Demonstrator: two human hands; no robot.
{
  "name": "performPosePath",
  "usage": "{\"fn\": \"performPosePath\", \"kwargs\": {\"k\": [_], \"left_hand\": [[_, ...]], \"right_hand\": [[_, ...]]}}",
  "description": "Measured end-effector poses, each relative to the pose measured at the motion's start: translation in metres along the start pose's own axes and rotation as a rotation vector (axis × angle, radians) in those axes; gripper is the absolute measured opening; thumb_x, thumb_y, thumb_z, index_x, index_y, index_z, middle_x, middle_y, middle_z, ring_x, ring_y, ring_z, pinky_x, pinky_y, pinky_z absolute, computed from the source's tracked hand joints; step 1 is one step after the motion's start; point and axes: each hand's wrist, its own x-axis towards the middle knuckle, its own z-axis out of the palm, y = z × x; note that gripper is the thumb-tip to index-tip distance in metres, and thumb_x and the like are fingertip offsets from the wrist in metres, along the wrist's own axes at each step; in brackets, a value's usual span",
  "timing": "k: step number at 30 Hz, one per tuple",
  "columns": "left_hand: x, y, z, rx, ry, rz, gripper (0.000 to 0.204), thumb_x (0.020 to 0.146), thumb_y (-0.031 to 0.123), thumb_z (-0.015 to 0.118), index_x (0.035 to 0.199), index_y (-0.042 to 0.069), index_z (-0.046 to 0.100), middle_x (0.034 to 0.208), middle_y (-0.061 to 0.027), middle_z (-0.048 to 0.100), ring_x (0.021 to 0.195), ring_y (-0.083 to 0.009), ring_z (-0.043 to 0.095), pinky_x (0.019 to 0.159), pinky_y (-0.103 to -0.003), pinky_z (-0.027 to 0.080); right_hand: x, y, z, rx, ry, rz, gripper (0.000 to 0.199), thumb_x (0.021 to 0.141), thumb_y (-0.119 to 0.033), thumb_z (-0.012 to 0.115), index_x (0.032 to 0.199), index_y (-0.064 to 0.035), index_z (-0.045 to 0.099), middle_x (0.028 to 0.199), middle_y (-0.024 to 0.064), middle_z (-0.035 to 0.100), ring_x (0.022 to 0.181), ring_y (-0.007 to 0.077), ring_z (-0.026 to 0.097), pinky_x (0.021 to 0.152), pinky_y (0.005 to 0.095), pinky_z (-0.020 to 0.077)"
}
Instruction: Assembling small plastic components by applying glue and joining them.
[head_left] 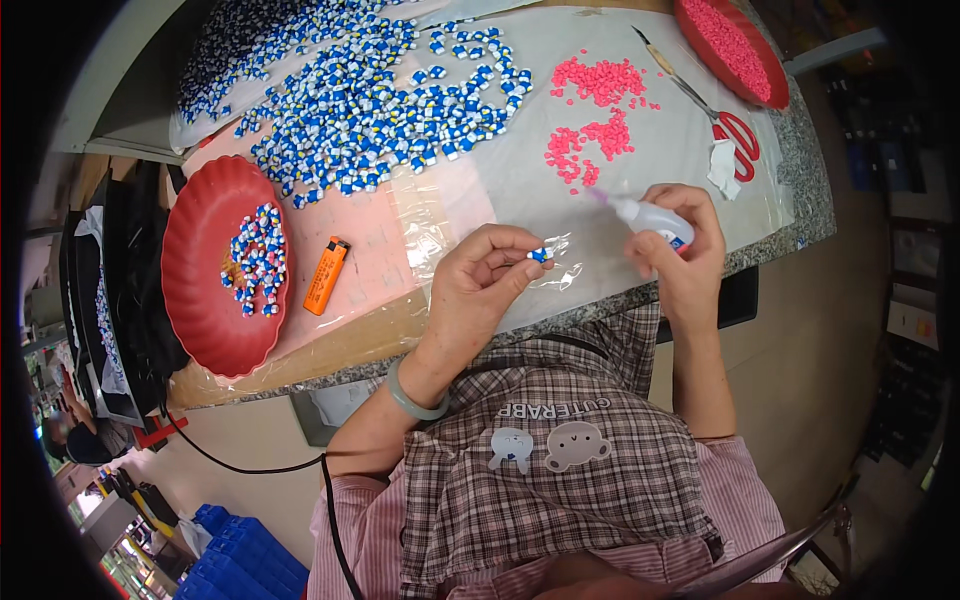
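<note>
Between thumb and fingertips, my left hand point(472, 290) pinches a small blue-and-white figurine piece point(540, 255) above the plastic-covered table. My right hand point(692, 262) is wrapped round a small translucent squeeze bottle point(650, 220), tilted with its narrow nozzle toward the left. Its purplish tip reaches the near edge of a loose scatter of tiny pink pieces point(606, 137); whether it touches one I cannot tell. A second pink cluster point(605, 80) lies farther off. Many blue-and-white pieces point(400, 130) spread across the far left of the table.
A red scalloped bowl point(185, 270) with some finished-looking colored pieces stands at the left, beside an orange lighter point(326, 276). Far right are a red bowl point(778, 85) of pink pieces, red-handled scissors point(742, 140), a pointed tool point(655, 52) and crumpled white tissue point(723, 168).
</note>
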Motion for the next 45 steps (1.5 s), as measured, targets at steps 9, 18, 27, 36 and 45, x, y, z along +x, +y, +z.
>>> {"fn": "performPosePath", "kwargs": {"k": [9,18,27,36,45], "left_hand": [[0.000,0.002,0.001,-0.003,-0.007,-0.015,0.019,0.090,-0.006,0.061,0.109,-0.006,0.058,0.105,-0.0099,0.063,0.100,-0.0190,0.065,0.090,-0.031,0.054],[0.000,-0.001,0.001,-0.028,-0.025,0.030,0.019,0.090,-0.005,0.062,0.109,-0.004,0.059,0.105,-0.0093,0.063,0.098,-0.0183,0.066,0.089,-0.029,0.054],[0.000,0.001,0.001,-0.038,-0.026,-0.003,0.019,0.089,-0.005,0.063,0.108,-0.004,0.059,0.104,-0.0093,0.064,0.097,-0.0165,0.065,0.087,-0.028,0.054],[0.000,0.000,0.002,-0.020,-0.023,0.018,0.019,0.089,-0.006,0.062,0.108,-0.004,0.059,0.102,-0.0092,0.065,0.096,-0.0161,0.066,0.086,-0.028,0.054],[0.000,-0.002,0.001,-0.015,-0.026,0.031,0.023,0.089,-0.007,0.062,0.112,-0.005,0.059,0.105,-0.0101,0.063,0.098,-0.0174,0.065,0.087,-0.028,0.054]], "right_hand": [[0.027,0.020,0.003,-0.472,-0.117,0.069,0.026,0.080,0.001,0.070,0.101,-0.0032,0.057,0.090,0.0047,0.061,0.077,0.0141,0.062,0.065,0.0281,0.0499],[0.045,0.022,0.016,-0.974,-0.286,-0.372,0.025,0.072,0.004,0.068,0.096,-0.0022,0.063,0.087,0.0102,0.059,0.079,0.0284,0.063,0.070,0.0358,0.0503],[0.042,0.010,0.005,-1.089,-0.299,-0.310,0.020,0.075,-0.003,0.071,0.094,0.0000,0.064,0.087,0.0117,0.062,0.078,0.0308,0.063,0.070,0.0375,0.0501],[0.040,0.008,-0.001,-0.974,-0.269,-0.235,0.020,0.076,0.000,0.067,0.096,-0.0004,0.066,0.088,0.0117,0.062,0.079,0.0281,0.064,0.072,0.0351,0.0497],[0.042,0.008,-0.002,-1.018,-0.368,-0.255,0.022,0.074,0.002,0.066,0.096,-0.0022,0.065,0.090,0.0113,0.061,0.082,0.0285,0.063,0.073,0.0346,0.0494]]}}
